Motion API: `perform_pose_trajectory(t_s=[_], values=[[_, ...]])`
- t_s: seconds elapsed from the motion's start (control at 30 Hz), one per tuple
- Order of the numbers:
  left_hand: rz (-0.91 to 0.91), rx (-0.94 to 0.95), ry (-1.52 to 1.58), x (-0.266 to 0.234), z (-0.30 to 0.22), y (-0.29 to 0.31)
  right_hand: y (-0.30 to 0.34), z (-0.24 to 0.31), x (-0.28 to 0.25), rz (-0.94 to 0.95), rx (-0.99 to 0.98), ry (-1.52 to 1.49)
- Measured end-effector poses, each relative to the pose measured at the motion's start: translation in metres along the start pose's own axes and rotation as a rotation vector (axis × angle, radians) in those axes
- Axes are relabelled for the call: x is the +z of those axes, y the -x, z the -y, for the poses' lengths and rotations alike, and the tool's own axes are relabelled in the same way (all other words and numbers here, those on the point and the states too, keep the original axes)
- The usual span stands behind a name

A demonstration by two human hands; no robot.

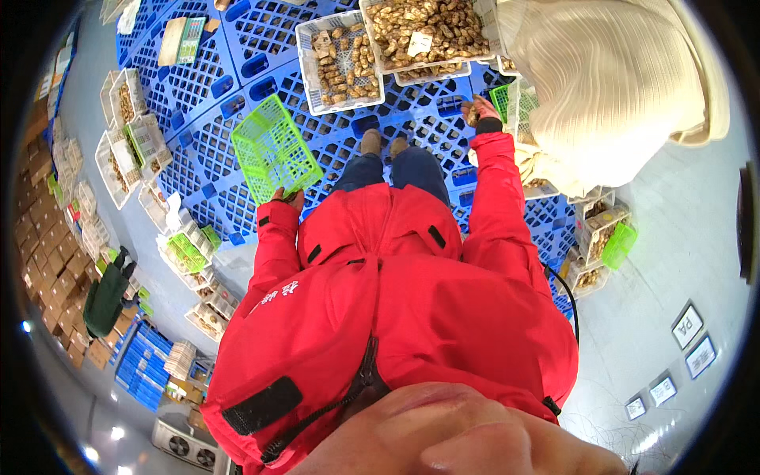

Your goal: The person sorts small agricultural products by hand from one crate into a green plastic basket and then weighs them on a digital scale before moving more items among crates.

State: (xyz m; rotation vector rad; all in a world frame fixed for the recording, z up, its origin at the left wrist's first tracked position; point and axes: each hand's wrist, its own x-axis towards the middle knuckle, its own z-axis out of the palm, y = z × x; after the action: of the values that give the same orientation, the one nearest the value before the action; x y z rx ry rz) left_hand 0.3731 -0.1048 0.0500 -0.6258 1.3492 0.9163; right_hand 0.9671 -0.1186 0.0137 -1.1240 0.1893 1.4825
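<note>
We're standing on blue plastic pallets [237, 47], looking straight down our red jacket [380, 309] to jeans and brown shoes [384, 144]. Our left hand [286, 196] is gripping the near rim of an empty green mesh basket [275, 149], fingers curled over the edge, basket tilting up off the pallet w/ its open side facing us. Our right hand [480, 109] is reaching fwd, closed around smth brownish, prob. a mushroom, but it's too small to tell for sure; the hand is hanging just beside another green basket [501, 100] and a white crate [522, 107] at the pallet's right side. Ahead of our feet two white crates are sitting side by side: a smaller one [340, 62] partly filled w/ brown mushrooms and a bigger one [427, 32] heaped full, w/ a paper slip lying on top. Another person in a cream ribbed top [609, 87] is bending over at upper right, very near our right arm. More small crates [127, 134] and cardboard boxes [47, 261] are lining the floor at left.
</note>
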Motion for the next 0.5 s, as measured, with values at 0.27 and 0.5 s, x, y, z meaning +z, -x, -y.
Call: perform_pose_trajectory(t_s=[0.27,0.5], values=[[0.156,0.098,-0.125,0.071,0.071,-0.036,-0.094,-0.017,-0.081,-0.062,-0.099,0.335],[-0.115,0.053,0.387,0.134,0.162,-0.093,-0.164,0.042,-0.072,0.236,-0.549,1.162]])
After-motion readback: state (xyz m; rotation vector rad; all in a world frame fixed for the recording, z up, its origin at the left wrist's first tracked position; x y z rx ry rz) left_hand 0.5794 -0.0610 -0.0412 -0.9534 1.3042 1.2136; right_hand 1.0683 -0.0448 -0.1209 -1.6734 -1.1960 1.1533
